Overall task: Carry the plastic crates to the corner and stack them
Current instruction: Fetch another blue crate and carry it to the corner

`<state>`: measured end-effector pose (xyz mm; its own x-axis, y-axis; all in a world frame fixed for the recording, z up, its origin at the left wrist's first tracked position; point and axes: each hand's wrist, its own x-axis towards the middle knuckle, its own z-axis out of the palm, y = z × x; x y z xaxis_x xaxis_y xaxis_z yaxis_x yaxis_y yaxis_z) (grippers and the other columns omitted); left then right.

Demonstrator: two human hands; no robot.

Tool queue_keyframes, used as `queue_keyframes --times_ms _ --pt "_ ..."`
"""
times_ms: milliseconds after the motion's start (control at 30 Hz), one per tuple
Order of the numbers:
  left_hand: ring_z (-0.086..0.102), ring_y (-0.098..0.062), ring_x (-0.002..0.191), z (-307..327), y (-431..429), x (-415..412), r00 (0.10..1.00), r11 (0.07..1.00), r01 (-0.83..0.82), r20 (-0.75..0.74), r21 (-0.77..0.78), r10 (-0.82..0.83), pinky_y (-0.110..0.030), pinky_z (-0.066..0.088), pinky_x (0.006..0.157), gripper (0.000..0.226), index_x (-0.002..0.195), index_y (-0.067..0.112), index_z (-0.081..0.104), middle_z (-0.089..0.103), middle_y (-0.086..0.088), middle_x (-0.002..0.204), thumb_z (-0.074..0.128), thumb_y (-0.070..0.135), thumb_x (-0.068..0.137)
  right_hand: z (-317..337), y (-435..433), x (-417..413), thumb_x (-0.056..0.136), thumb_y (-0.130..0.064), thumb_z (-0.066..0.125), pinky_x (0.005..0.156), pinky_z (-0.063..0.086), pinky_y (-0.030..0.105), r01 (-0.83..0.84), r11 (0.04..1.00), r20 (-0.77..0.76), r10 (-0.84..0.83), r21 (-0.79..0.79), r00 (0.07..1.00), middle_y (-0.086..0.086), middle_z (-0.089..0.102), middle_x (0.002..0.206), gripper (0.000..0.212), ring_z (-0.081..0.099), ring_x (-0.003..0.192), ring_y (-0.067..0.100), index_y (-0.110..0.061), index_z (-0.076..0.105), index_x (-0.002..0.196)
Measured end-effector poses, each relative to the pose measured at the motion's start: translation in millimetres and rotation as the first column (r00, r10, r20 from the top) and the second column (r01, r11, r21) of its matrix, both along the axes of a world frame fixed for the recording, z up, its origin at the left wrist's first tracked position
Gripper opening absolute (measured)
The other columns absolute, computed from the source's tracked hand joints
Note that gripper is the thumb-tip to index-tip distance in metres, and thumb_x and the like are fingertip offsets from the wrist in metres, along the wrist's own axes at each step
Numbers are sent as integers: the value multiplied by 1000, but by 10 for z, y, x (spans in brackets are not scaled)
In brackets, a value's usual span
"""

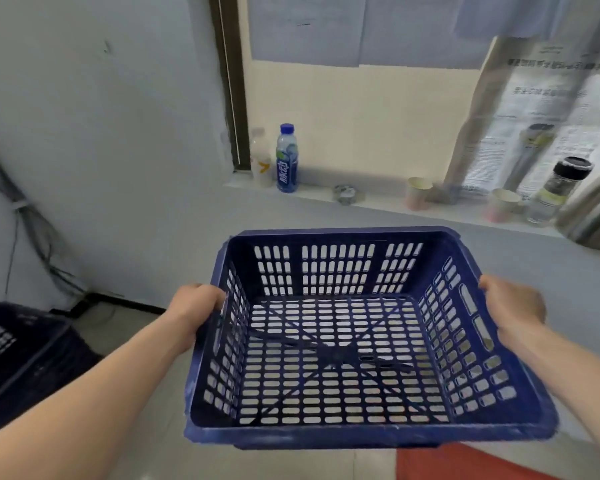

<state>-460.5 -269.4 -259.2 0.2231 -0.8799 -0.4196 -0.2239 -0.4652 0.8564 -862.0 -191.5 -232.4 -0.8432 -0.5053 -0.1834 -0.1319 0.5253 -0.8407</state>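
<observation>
I hold an empty blue slotted plastic crate (347, 434) in the air in front of me, level, its open side up. My left hand (193, 313) grips its left rim and my right hand (513, 306) grips its right rim, fingers curled over the edges. A second dark blue crate (25, 355) stands on the floor at the lower left, near the corner of the walls; it is partly cut off by the frame edge.
A window ledge (388, 202) runs behind the crate with a blue bottle (286, 161), a white bottle (261, 157), a tape roll (347, 194), paper cups (418, 192) and a jar (558, 188). Cables (32, 230) hang along the left wall. Something red (458, 462) lies below the crate.
</observation>
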Motion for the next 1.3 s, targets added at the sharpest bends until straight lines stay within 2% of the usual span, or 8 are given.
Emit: queue_keyframes --times_ms 133,267,433,567,667,900,1100,1300 --pt "45 -24 42 -27 -121 647 997 997 -75 20 -17 75 -22 35 43 17 66 4 48 46 -2 38 49 -9 76 -29 -389 599 80 -26 63 70 47 43 -80 997 33 80 5 996 24 65 85 21 54 75 27 -7 66 88" --pt "44 -26 46 -37 -236 1284 990 990 -141 14 -12 141 -26 36 49 13 69 4 46 46 -9 54 48 -8 73 -97 -824 1118 79 -27 65 71 55 48 -137 990 27 136 35 990 25 74 94 39 64 74 32 8 71 94" --pt "53 -30 52 -40 -264 2029 977 977 -214 -6 14 214 -33 43 53 10 74 4 49 54 -16 66 50 -5 68 -172 -1300 1794 76 -29 63 82 60 57 -236 971 41 235 26 971 22 76 90 43 68 73 33 7 71 99" --pt "49 -30 49 -16 -254 2544 959 959 -284 -1 5 284 -35 42 55 12 66 6 47 50 -12 54 51 -5 66 -221 -1616 2337 75 -27 64 85 60 58 -302 953 50 301 23 952 21 77 92 39 75 88 42 4 71 97" --pt "53 -33 52 13 -190 2860 943 943 -331 -19 18 332 -37 45 55 10 71 3 51 54 -15 58 51 -4 65 -203 -1781 2717 75 -29 65 84 59 57 -352 935 41 351 39 936 20 76 89 33 74 89 43 1 71 88" --pt "64 -41 67 -18 -104 3413 887 888 -457 -53 41 459 -52 52 63 37 84 -2 62 65 -26 78 54 5 49 -219 -2274 3348 74 -34 64 86 59 57 -495 866 -21 498 69 867 15 73 79 31 71 80 41 -3 70 77" --pt "54 -31 60 86 -59 3513 830 830 -558 4 29 558 -36 45 59 13 82 2 55 56 -17 73 52 -3 70 -188 -2660 3713 77 -32 64 84 56 52 -577 813 -26 580 79 814 17 69 78 30 66 79 39 -2 68 77" --pt "64 -37 66 50 -80 3611 776 776 -631 5 30 631 -40 51 60 50 107 -2 64 67 -22 84 54 4 58 -162 -3045 3982 80 -27 64 86 56 54 -667 743 -25 669 47 743 18 69 79 25 65 77 39 -3 67 74"
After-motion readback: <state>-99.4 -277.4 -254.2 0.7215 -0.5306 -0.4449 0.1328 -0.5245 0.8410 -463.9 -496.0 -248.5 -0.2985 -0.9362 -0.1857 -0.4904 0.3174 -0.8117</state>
